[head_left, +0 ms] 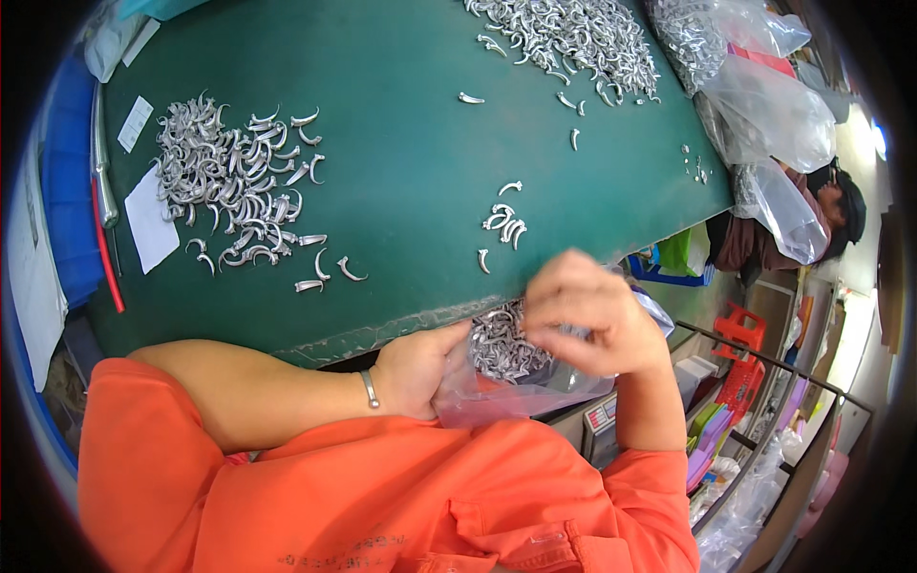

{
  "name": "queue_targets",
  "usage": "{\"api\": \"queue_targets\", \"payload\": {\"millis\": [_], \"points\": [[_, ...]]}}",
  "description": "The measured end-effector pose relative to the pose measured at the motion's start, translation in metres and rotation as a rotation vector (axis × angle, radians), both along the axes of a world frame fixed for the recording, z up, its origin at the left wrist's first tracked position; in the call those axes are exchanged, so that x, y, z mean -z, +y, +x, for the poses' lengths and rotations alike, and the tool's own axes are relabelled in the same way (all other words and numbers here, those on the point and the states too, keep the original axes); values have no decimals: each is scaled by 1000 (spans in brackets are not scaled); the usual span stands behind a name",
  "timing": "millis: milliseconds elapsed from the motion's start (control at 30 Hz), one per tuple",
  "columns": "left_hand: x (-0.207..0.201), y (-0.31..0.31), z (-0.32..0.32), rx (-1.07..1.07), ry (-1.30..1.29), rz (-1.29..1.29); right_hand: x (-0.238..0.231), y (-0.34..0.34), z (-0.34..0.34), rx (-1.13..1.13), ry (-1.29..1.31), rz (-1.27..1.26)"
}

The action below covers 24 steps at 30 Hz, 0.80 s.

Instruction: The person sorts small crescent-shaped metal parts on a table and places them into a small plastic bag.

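Metal hooks (pixel 508 349) in a clear bag (pixel 487 408) at the near edge of the green tabletop (pixel 401 210)

Head view: the left hand (pixel 411 372) holds the bag by its left side, thumb on top near the opening; its other fingers are mostly hidden, but they seem closed on the plastic. The right hand (pixel 597 315) is over the bag's right part, its fingers loosely curled toward the thumb. Whether a hook is between them, I cannot tell.

Small, curved, silvery hooks fill the visible part of the bag. More lie in a loose heap (pixel 215 172) on the left of the tabletop, beside a white paper (pixel 151 224), and in a far heap (pixel 583 38). A small cluster (pixel 506 224) lies just beyond the right hand.

The bag looks like the weak point: it is limp, and if the left grip slackened, its mouth could fold and hooks might spill off the edge. Curved tips could also snag or pierce the thin plastic if pushed hard. A sweeping right forearm could knock the small cluster out of place.
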State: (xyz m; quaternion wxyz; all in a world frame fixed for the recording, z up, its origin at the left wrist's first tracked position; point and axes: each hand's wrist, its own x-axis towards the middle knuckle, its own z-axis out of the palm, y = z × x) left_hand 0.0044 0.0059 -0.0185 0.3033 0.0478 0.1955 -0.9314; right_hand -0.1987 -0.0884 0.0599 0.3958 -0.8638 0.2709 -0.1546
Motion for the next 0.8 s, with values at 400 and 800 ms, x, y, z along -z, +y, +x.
{"api": "queue_targets", "payload": {"millis": [400,800], "points": [[-28,-14,-2,271,-601,96,-7,-20,-10,-83,4,262],[-48,-24,-6,287,-674,285,35,-100,65,291,-46,-271]]}}
